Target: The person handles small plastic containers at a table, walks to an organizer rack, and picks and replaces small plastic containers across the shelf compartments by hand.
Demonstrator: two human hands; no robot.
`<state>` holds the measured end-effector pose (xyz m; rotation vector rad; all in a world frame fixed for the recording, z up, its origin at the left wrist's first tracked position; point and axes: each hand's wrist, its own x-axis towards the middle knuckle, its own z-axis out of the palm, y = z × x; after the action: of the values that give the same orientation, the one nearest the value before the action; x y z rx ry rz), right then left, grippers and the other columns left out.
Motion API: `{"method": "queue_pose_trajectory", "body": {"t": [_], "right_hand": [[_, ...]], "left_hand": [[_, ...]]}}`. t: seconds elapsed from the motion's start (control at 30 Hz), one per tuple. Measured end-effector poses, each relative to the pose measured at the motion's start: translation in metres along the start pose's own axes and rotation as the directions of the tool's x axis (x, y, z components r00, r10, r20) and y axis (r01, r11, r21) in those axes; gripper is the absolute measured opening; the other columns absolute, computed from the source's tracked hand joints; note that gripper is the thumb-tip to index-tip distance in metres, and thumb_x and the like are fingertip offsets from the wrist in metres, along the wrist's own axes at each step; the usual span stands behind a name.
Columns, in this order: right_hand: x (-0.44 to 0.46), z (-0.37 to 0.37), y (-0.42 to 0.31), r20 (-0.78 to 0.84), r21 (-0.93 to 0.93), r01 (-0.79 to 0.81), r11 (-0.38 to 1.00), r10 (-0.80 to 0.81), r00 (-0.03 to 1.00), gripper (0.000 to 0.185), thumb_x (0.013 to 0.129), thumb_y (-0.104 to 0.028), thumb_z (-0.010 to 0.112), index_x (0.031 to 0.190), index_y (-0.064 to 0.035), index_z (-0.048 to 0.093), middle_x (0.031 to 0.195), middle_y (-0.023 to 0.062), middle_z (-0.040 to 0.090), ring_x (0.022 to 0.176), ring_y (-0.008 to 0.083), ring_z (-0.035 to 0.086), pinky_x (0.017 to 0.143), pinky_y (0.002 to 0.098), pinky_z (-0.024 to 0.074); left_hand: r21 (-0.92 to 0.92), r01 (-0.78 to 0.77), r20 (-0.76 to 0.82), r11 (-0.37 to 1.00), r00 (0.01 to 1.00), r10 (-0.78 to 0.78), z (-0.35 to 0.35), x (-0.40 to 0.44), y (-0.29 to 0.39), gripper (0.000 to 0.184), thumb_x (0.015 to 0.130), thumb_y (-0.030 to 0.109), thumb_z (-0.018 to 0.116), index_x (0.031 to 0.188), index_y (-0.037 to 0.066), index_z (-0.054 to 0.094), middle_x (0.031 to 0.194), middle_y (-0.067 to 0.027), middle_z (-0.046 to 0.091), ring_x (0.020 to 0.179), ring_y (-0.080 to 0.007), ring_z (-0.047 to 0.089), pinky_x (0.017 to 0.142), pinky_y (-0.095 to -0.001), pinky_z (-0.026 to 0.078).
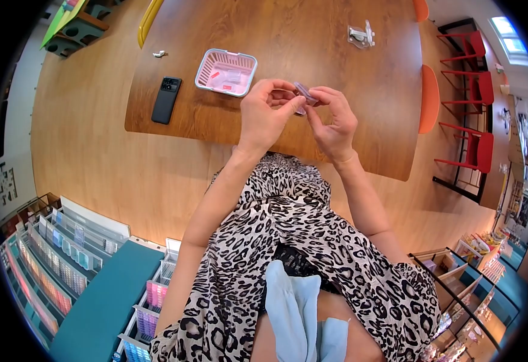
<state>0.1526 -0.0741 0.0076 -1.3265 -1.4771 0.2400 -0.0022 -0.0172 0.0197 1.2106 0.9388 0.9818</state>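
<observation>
My left hand (pixel 267 114) and my right hand (pixel 335 123) meet over the near part of the wooden table (pixel 215 117). Between their fingertips is a small lilac, see-through piece (pixel 304 93), pinched from both sides. Fingers cover much of it, so its exact kind cannot be made out. Just beyond and left of my left hand stands a pink-and-white plastic basket (pixel 233 58). Inside the basket lie small clear packets (pixel 232 76) with red marks.
On the table's left lie a black phone (pixel 166 99) and a small white object (pixel 159 54). A clear-and-white item (pixel 360 37) sits toward the far right. Orange chairs (pixel 429 99) line the right edge. Racks of small goods (pixel 65 259) stand at lower left.
</observation>
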Motion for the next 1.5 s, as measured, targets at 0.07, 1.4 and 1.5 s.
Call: {"method": "queue_pose_trajectory", "body": {"t": [0.07,1.4,1.5], "right_hand": [[0.000,0.000,0.001,-0.005,0.008,-0.008,1.000,0.008,1.000,0.035,0.079,0.007,0.081,0.110,-0.0022,0.069,0.110,0.0130,0.071,0.083,0.0188,0.070,0.074,0.0294,0.0587],[0.014,-0.005,0.005,0.076,0.027,-0.015,1.000,0.013,0.997,0.031,0.082,0.009,0.077,0.111,-0.0019,0.071,0.106,0.0119,0.071,0.082,0.0186,0.071,0.072,0.0294,0.0584],[0.015,-0.004,0.005,0.075,0.026,-0.021,0.999,0.019,0.997,0.031,0.082,0.009,0.078,0.110,-0.0019,0.071,0.106,0.0119,0.071,0.081,0.0184,0.070,0.072,0.0292,0.0582]], "left_hand": [[-0.045,0.014,-0.017,0.999,1.000,-0.015,0.003,-0.001,0.004,0.028,0.089,0.001,0.080,0.113,-0.004,0.067,0.106,-0.0072,0.072,0.094,-0.0114,0.070,0.084,-0.0242,0.059],[0.211,-0.062,0.012,0.976,0.998,0.061,-0.009,0.014,0.001,0.018,0.091,0.004,0.078,0.104,-0.005,0.071,0.096,-0.0075,0.076,0.087,-0.0115,0.074,0.081,-0.0241,0.060],[0.211,-0.054,0.004,0.976,0.998,0.055,-0.009,0.016,-0.003,0.018,0.089,0.005,0.079,0.103,-0.005,0.072,0.096,-0.0085,0.076,0.086,-0.0125,0.074,0.079,-0.0250,0.060]]}}
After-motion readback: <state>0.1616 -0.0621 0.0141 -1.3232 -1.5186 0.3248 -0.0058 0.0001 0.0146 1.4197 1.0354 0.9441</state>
